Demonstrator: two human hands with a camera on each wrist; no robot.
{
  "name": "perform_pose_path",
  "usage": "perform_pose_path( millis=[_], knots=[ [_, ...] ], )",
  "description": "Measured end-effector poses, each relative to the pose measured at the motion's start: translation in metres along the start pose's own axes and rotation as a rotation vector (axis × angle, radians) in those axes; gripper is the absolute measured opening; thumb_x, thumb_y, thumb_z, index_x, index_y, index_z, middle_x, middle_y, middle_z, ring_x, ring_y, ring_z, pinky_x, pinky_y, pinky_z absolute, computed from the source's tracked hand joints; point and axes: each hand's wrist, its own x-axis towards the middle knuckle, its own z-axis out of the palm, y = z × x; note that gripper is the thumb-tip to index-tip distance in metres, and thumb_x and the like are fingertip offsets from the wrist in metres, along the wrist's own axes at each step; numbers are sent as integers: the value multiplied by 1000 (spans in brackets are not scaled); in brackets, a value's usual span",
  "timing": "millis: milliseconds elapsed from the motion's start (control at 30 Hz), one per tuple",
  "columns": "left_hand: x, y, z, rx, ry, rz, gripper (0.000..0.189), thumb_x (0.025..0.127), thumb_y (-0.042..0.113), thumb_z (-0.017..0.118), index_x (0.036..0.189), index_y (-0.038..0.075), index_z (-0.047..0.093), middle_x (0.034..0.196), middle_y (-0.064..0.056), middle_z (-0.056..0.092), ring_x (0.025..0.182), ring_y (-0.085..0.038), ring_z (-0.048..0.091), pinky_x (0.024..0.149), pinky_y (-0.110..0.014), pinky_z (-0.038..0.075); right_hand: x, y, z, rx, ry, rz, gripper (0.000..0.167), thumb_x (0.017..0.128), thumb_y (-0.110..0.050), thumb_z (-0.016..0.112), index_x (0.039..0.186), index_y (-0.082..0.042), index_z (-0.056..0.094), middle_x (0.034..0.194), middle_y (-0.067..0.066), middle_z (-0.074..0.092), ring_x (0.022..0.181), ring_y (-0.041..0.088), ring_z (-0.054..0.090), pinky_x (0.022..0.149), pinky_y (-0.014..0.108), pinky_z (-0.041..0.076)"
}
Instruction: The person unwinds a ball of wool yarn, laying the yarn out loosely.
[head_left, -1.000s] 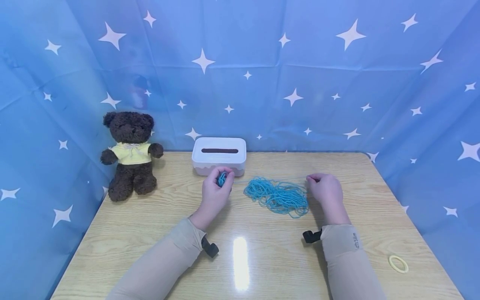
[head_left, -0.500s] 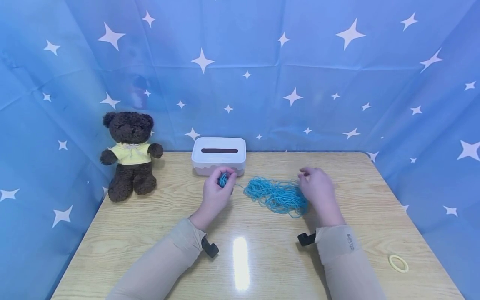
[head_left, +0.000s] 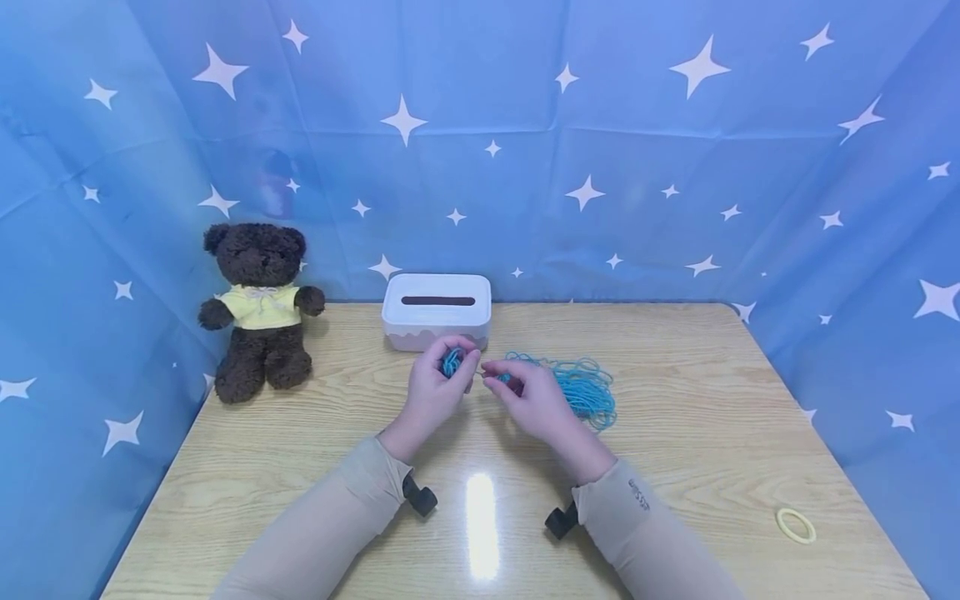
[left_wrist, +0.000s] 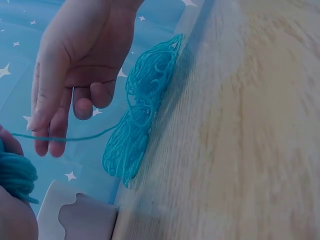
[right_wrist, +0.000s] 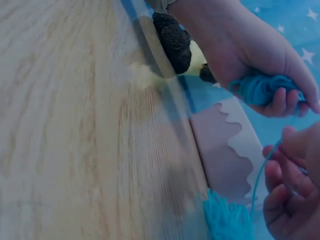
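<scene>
My left hand (head_left: 435,392) grips a small wound bundle of turquoise yarn (right_wrist: 265,89), its fingers curled round it. Close to its right is my right hand (head_left: 536,404), thumb and forefinger at the strand of yarn (left_wrist: 75,139) that runs out from the bundle. That strand leads back to a loose looped skein (head_left: 588,392) on the table, partly hidden behind my right hand in the head view. In the right wrist view the strand passes between the right thumb and fingertips, the other fingers loosely bent.
Just behind my left hand stands a white tissue box (head_left: 437,312) with a slot in its lid. A dark brown teddy bear (head_left: 258,308) in a yellow top sits at the back left. A pale yellow ring (head_left: 796,526) lies on the wooden table (head_left: 712,375) at right.
My right hand has moved left from the skein's right end to beside my left hand, and the drawn-out strand is now short. The left hand has barely moved, still holding the bundle.
</scene>
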Motion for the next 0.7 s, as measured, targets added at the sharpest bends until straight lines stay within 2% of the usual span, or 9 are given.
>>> perform_pose_path(
  millis=[167,333,533,700],
  knots=[
    [0,1,0,4,-8,-5,15,107,10,70,119,1,67,84,-11,67,63,-10,63,57,-23,54,-1,1,1,2,-15,-8,21,107,-28,74,124,-20,82,85,-1,73,64,13,55,58,26,46],
    [0,2,0,5,-10,-6,17,107,9,70,119,-1,67,83,-12,67,63,-10,64,57,-23,54,0,-1,-1,6,-61,-12,20,107,-27,74,120,-15,83,78,-1,70,62,11,54,56,25,44],
    [0,2,1,-4,-8,2,19,108,10,69,119,-5,66,83,-12,66,63,-10,63,57,-22,54,0,1,-9,0,-49,12,20,107,-29,74,118,-16,85,90,1,77,67,12,56,59,26,47],
    [1,0,1,8,38,-38,11,108,12,70,116,5,69,76,-8,65,59,-10,62,52,-22,53,2,11,-30,1,58,42,21,107,-28,74,121,-16,85,104,6,82,74,14,61,63,26,51]
  ],
)
